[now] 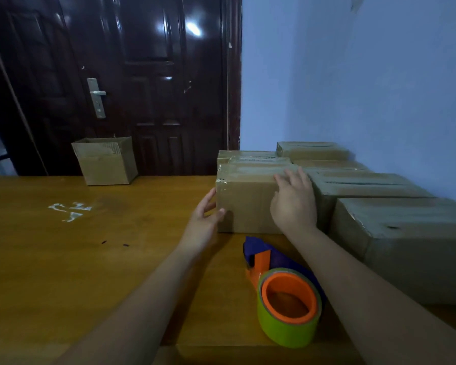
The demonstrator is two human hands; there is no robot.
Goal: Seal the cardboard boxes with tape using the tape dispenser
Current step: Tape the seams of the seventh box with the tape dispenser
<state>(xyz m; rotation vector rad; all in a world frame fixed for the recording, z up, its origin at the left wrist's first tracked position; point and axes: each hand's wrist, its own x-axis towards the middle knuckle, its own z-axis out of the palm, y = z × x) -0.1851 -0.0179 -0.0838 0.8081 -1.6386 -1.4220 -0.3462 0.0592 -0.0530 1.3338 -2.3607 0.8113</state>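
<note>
On my feed the taped cardboard box [248,204] sits on the wooden table [90,259], pushed against the row of boxes [374,185] by the wall. My left hand [204,217] brackets its left corner, fingers straight and thumb on the front. My right hand [294,201] lies flat and spread over the top edge. Neither hand holds the tape dispenser [282,285], which lies between the forearms.

A person is holding a cardboard box [248,204] on the wooden table [90,259] between both hands; the left hand [203,219] is touching its left side, thumb lying on the front; the right hand [294,204] is resting flat on the front face, fingers [290,177] reaching over the top edge; the tape dispenser [282,285] is lying just before the box, between the forearms; more boxes [366,188] are standing at its right.
</note>
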